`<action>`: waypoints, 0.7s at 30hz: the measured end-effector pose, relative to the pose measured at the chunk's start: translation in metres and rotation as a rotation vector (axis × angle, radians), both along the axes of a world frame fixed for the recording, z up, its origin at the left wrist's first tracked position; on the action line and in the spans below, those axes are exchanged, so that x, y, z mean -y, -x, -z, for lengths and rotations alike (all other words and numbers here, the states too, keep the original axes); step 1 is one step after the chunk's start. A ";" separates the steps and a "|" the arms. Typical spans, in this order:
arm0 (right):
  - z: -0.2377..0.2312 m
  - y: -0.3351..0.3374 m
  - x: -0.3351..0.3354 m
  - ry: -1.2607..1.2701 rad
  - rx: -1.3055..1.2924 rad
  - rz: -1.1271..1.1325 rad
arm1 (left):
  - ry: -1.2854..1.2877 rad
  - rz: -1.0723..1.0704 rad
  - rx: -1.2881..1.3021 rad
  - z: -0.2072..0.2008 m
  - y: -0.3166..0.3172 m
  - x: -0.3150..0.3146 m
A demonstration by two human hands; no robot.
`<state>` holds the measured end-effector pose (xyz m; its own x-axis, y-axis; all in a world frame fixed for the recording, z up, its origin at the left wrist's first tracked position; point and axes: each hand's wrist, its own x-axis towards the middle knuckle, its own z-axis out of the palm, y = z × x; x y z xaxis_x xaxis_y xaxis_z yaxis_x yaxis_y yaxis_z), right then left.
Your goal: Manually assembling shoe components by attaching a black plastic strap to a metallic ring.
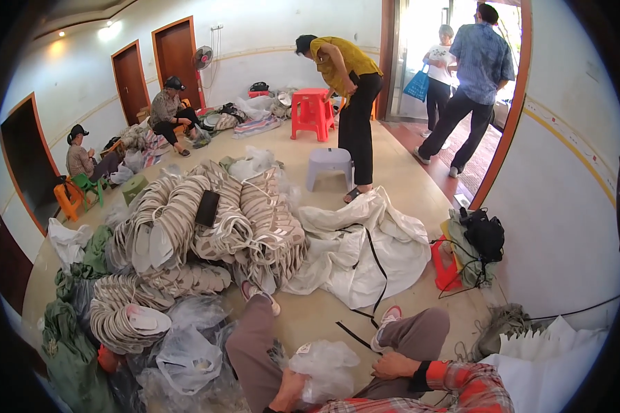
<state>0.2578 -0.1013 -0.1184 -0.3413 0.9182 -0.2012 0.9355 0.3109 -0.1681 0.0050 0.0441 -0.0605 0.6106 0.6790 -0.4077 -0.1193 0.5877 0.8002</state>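
Note:
My left hand (291, 387) is closed on a crumpled clear plastic bag (326, 366) in front of my lap. Over my right thigh, my right hand (395, 366) is curled, with its fingers drawn together; whatever they may hold is too small to make out. Both forearms come from red checked sleeves (470, 385) with dark cuffs. Ahead and to the left lies a big heap of beige and white shoe uppers (269, 206), nested in rows. A black phone (207, 208) rests on top of it. A smaller stack of uppers (127, 310) lies nearer on the left.
Clear plastic bags (189, 354) and green sacks (72, 358) lie at left. A white woven sack (368, 255) with black straps spreads ahead, beside a red stool (445, 265) with bags. A person in yellow (348, 62) bends over red stools (311, 110). Others sit or stand farther off.

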 end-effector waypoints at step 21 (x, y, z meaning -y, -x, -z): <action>-0.171 -0.123 -0.133 -0.076 -1.267 0.714 | -0.069 -0.095 -0.084 -0.015 0.002 -0.001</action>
